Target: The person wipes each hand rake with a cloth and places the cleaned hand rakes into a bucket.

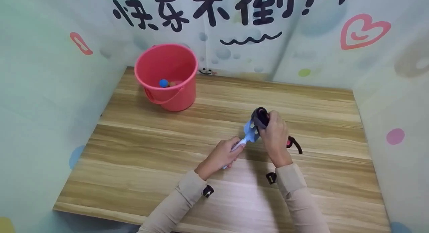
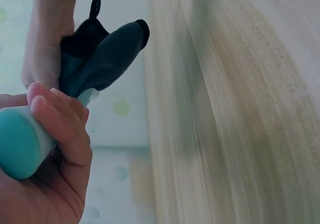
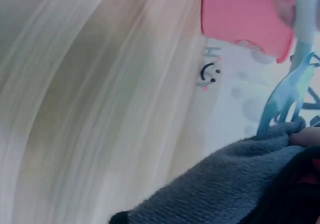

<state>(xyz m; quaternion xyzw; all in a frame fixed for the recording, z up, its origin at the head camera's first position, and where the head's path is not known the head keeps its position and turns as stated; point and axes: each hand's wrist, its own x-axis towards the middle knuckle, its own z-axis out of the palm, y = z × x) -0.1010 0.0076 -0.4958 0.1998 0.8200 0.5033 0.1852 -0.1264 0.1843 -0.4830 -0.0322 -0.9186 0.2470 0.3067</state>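
In the head view, my left hand (image 1: 219, 156) grips the handle of a blue plastic fork (image 1: 248, 134) with slotted tines. The left wrist view shows the handle's rounded teal end (image 2: 19, 143) and my curled fingers around it. My right hand (image 1: 275, 134) holds a bunched dark grey cloth (image 1: 259, 117) with black trim. From its far side hangs a black loop (image 1: 296, 145), with a bit of pink beside it. In the right wrist view, the fork's tines (image 3: 287, 101) meet the cloth's fuzzy edge (image 3: 220, 179), which hides their tips. Both things are above the table.
A pink bucket (image 1: 183, 97) stands at the table's back left, its handle hanging down in front. Inside lie a blue ball (image 1: 163, 83) and a small brownish one (image 1: 172, 84). The wooden table (image 1: 140, 179) is bordered by printed cloth walls (image 1: 318, 52).
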